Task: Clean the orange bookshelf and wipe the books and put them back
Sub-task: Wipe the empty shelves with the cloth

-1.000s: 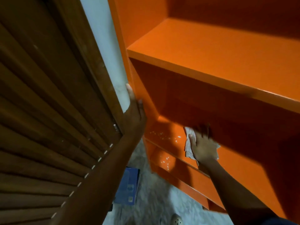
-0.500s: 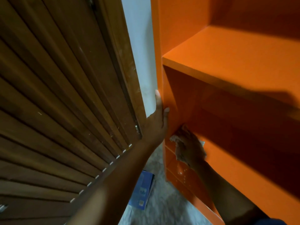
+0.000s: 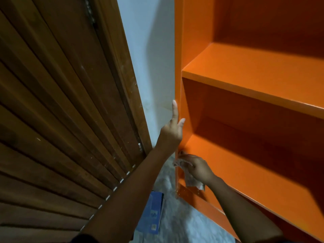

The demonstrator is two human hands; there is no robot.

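Left hand (image 3: 171, 133) is up against the bookshelf (image 3: 254, 76), on its left side panel. The forefinger lies straight up the panel's outer face and the thumb is spread away from it onto the front edge, both flat and uncurled; the other fingers are hidden behind the panel. Right hand (image 3: 198, 168) is lower, at the front left corner of the shelf board just beneath. Its fingers are curled around a crumpled pale cloth (image 3: 193, 184) and press it against that corner where board meets side panel. One end of the cloth bunches out past the knuckles, and the other hangs over the board's front edge. A blue book (image 3: 154, 213) lies flat on the pale floor (image 3: 177, 225), just beside the bookshelf's bottom left corner, between it and the slatted wooden door (image 3: 61, 111). A white wall (image 3: 150, 58) shows between door and bookshelf.
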